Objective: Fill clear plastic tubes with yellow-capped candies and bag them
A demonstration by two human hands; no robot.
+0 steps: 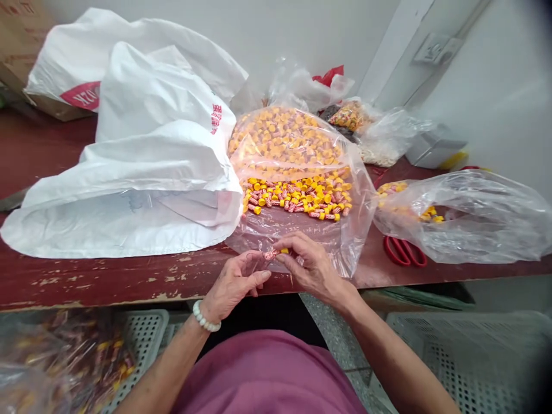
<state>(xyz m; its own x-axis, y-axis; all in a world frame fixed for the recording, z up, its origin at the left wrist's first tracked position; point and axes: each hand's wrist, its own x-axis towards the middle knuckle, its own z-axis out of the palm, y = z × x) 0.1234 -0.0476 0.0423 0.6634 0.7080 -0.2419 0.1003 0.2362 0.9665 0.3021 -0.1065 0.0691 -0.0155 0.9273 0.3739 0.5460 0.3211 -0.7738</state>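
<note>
My right hand [308,259] pinches a small patterned red-and-white vial [271,254] with a yellow cap between thumb and fingers. At the vial's left end are the fingertips of my left hand [241,276], which wears a pale bead bracelet [206,317]. Its thumb stands apart from the partly curled fingers; whether anything lies in the palm is hidden. Just beyond both hands, a clear plastic bag [357,230] lies with its mouth towards me. Many similar yellow-capped vials [302,195] are heaped inside it.
A white sack [159,144] lies open to the left on the worn red table [129,282]. On the right are red-handled scissors [404,252] and another clear bag [478,215] with some vials. Plastic baskets [149,336] stand below the table edge. A wall socket [431,47] is at the back right.
</note>
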